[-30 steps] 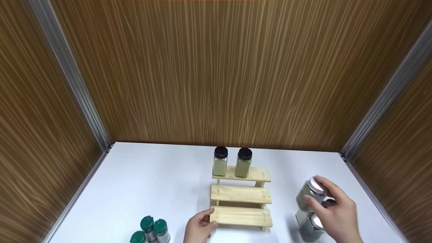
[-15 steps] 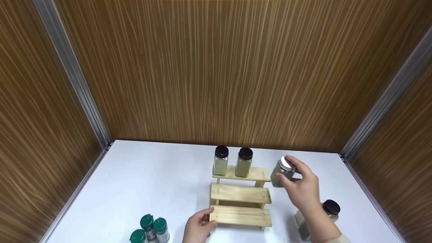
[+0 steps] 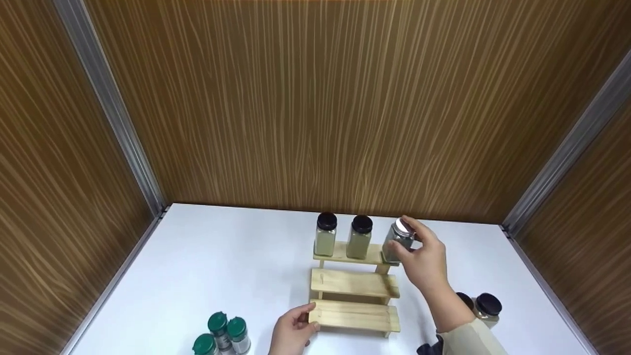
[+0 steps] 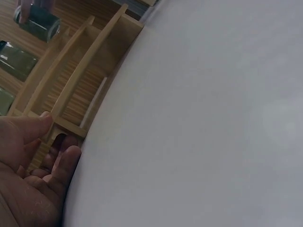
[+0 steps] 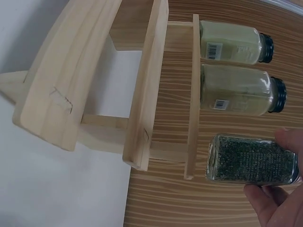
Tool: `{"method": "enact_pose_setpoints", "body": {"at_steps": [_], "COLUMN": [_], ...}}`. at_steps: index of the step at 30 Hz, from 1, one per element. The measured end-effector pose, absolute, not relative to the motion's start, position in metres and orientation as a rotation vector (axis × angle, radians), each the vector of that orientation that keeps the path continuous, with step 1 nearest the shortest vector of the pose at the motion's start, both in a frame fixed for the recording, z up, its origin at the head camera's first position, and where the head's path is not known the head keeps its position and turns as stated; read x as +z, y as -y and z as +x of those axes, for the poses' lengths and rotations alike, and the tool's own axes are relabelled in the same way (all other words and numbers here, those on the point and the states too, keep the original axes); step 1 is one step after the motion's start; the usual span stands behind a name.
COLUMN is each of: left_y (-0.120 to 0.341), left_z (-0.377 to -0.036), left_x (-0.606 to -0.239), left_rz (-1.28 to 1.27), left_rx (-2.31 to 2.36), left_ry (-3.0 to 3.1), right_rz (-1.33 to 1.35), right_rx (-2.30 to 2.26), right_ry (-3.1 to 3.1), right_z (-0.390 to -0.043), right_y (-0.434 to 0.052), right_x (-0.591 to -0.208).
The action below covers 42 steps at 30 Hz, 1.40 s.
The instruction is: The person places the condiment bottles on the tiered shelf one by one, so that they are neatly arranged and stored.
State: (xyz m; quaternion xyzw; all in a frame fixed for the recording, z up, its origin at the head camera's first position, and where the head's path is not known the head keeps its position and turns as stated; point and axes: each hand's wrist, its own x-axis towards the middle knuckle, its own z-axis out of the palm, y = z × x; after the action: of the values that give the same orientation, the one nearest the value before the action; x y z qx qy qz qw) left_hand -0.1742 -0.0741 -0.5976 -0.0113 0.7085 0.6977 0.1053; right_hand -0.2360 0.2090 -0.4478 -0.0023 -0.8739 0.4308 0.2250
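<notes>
My right hand (image 3: pixel 425 259) holds a square glass spice jar (image 3: pixel 398 239) with a silver lid near its top. Dark green flakes fill this jar (image 5: pixel 253 160) in the right wrist view, where a small gap shows between its base and the top step. It is over the right end of the three-step wooden rack (image 3: pixel 352 283). Two black-capped jars of paler powder, one at the left (image 3: pixel 325 235) and one in the middle (image 3: pixel 359 237), stand on that step. My left hand (image 3: pixel 292 329) grips the left end of the lowest step, thumb on the wood (image 4: pixel 71 90).
Several green-capped shakers (image 3: pixel 224 333) stand at the front left of the white table (image 3: pixel 231 256). Black-capped jars (image 3: pixel 488 305) at the right are partly hidden by my right sleeve (image 3: pixel 471 340). Wood-grain panels (image 3: pixel 315 108) wall the back and sides.
My right hand has carried the silver-lidded spice jar from the group at the right, leftward and back to the top step's right end. My left hand keeps its grip on the rack.
</notes>
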Motion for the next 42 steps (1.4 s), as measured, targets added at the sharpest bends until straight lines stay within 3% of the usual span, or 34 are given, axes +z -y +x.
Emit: {"method": "enact_pose_setpoints", "body": {"at_steps": [30, 42], "left_y": [0.072, 0.074], "left_z": [-0.172, -0.167], "left_x": [-0.600, -0.598], "left_rz": [-0.016, 0.011], "left_rx": [2.079, 2.084], "left_ry": [-2.096, -2.071], "right_rz": [0.013, -0.040], "right_rx": [1.055, 1.140], "right_ry": [2.437, 2.332], "right_z": [-0.245, -0.214], "right_y": [-0.199, -0.211], "right_x": [-0.459, -0.459]}}
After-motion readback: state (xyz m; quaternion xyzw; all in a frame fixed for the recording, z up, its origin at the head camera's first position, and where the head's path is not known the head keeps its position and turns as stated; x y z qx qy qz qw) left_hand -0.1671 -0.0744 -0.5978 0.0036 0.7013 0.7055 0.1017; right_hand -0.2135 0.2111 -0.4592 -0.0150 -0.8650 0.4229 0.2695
